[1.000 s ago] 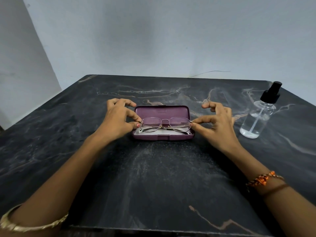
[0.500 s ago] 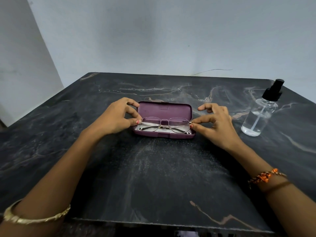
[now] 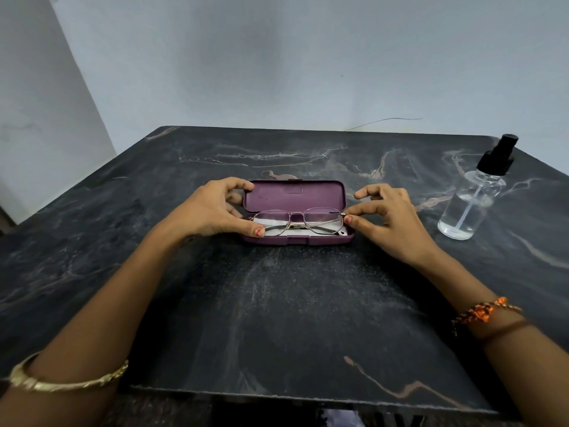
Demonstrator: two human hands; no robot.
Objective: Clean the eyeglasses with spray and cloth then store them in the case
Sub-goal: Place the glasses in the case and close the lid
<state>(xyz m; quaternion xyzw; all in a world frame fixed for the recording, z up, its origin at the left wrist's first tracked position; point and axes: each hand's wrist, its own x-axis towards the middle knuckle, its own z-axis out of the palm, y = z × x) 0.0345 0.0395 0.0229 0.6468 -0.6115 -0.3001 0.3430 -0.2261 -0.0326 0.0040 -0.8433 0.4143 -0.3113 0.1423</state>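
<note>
Over the open case (image 3: 294, 195) mid-counter (image 3: 277, 303), both hands pinched the folded glasses (image 3: 297, 220): left hand (image 3: 212, 211) on one end, right hand (image 3: 385, 217) on the other. Cloth looked already inside, bottle (image 3: 471, 198) parked right, so probably storing; lid not yet shut. Versus 1 s earlier, glasses sat lower, nearly seated.

On desk (image 3: 277, 318): 1 open case (image 3: 297, 240), 1 pair of eyeglasses (image 3: 297, 221), 1 spray bottle (image 3: 472, 198), 1 cloth (image 3: 277, 231), 2 hands (image 3: 212, 211) (image 3: 391, 220).
</note>
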